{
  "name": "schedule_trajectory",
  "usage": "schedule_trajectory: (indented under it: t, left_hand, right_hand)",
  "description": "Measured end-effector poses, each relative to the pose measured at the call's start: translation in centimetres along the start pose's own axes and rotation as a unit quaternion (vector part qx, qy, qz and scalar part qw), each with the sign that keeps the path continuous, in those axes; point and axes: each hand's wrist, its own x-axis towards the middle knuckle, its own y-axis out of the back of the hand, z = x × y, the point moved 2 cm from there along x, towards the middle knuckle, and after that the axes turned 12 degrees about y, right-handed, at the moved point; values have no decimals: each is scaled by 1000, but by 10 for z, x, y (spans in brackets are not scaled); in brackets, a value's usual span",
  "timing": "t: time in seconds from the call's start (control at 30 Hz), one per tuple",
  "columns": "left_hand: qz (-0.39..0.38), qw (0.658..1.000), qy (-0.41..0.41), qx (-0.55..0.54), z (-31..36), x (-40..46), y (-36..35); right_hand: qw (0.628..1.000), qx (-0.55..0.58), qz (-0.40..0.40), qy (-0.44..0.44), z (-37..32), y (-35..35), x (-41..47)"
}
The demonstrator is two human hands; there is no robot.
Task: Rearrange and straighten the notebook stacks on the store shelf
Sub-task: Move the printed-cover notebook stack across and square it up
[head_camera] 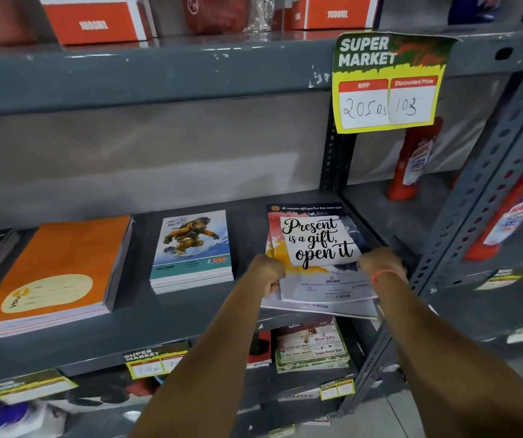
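Three notebook stacks lie on the grey shelf [190,314]. An orange stack [61,263] sits at the left, skewed. A smaller stack with a snowboarder cover [192,248] lies in the middle. At the right is the "Present is a gift, open it" stack [317,245], fanned and hanging over the shelf's front edge. My left hand [266,273] grips its left side and my right hand [383,263], with a red thread on the wrist, grips its right side.
A yellow price tag [386,86] hangs from the shelf above. A grey perforated upright [462,235] stands just right of my right hand. Red bottles [411,165] stand in the neighbouring bay. More notebooks [310,346] lie on the shelf below.
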Motion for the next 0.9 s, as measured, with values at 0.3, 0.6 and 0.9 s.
schedule_trajectory:
  t: [0.3,0.6,0.9]
  left_hand:
    - [-2,998,-59,-12,25,-35,27]
    - [65,992,-86,-71,-25,-62,162]
    - [153,969,-83,-174,-161,-80,386]
  right_hand:
    - [995,-25,-66,72,-22,38,5]
    - [955,220,-146,132,-128,-2,-49]
    - [897,330,-246,160,-297,-147,-223]
